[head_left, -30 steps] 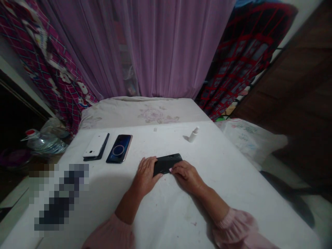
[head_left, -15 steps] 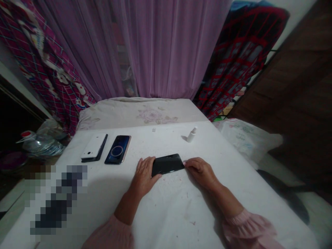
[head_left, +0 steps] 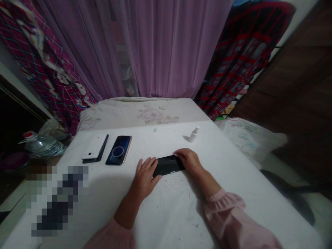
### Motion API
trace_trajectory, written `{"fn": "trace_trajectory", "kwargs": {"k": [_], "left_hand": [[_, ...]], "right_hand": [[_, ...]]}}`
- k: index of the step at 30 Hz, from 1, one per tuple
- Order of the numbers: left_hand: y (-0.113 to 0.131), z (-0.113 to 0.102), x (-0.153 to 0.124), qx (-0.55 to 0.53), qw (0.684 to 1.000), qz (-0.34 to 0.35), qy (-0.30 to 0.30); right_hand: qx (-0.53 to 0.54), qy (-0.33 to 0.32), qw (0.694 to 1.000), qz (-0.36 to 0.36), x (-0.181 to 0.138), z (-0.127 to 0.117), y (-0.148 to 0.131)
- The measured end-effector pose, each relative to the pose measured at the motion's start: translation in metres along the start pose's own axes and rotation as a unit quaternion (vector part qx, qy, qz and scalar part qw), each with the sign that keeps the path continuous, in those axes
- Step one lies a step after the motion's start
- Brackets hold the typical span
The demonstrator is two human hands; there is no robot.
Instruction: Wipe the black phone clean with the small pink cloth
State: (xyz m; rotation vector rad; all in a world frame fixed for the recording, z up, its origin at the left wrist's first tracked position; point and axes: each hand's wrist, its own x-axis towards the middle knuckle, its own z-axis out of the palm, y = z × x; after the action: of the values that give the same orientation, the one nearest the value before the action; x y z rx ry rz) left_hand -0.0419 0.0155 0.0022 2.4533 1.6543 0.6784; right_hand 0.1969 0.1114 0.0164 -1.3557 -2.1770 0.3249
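Note:
A black smartphone [head_left: 168,165] lies flat on the white-covered table [head_left: 166,211], its screen or back glossy. My left hand [head_left: 144,177] rests on the table with spread fingers, its thumb against the phone's left end. My right hand [head_left: 188,160] covers the phone's right end, with its fingers curled over the far edge. Farther left, a white phone [head_left: 93,146] sits on a dark phone [head_left: 99,155], and a dark blue phone [head_left: 118,150] with a ring on its back lies beside them. Both are apart from my hands.
A small white bottle [head_left: 193,135] stands beyond the hands, near a tiny white piece [head_left: 155,130]. A pale pillow [head_left: 145,114] lies at the far edge. A pixelated patch [head_left: 57,202] hides the table's lower left. A purple curtain [head_left: 160,45] hangs behind.
My right hand has moved left and away from me, from beside the phone's right end onto it. The right sleeve has followed. My left hand has stayed nearly still.

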Motion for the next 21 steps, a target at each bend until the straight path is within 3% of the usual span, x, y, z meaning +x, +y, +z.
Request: {"fn": "trace_trajectory", "kwargs": {"k": [8, 11, 15, 21], "left_hand": [[0.003, 0.001, 0.000, 0.010, 1.000, -0.015, -0.001], [0.002, 0.002, 0.000, 0.010, 1.000, -0.016, 0.006], [0.002, 0.002, 0.000, 0.013, 1.000, -0.019, 0.011], [0.003, 0.001, 0.001, 0.006, 1.000, -0.021, 0.009]], "right_hand": [[0.002, -0.050, 0.996, -0.076, 0.012, 0.025, -0.060], [0.005, -0.054, 0.993, -0.104, 0.012, 0.028, -0.069], [0.008, -0.056, 0.992, -0.109, 0.009, 0.021, -0.051], [-0.014, 0.005, 0.998, -0.061, -0.001, 0.009, -0.015]]}}
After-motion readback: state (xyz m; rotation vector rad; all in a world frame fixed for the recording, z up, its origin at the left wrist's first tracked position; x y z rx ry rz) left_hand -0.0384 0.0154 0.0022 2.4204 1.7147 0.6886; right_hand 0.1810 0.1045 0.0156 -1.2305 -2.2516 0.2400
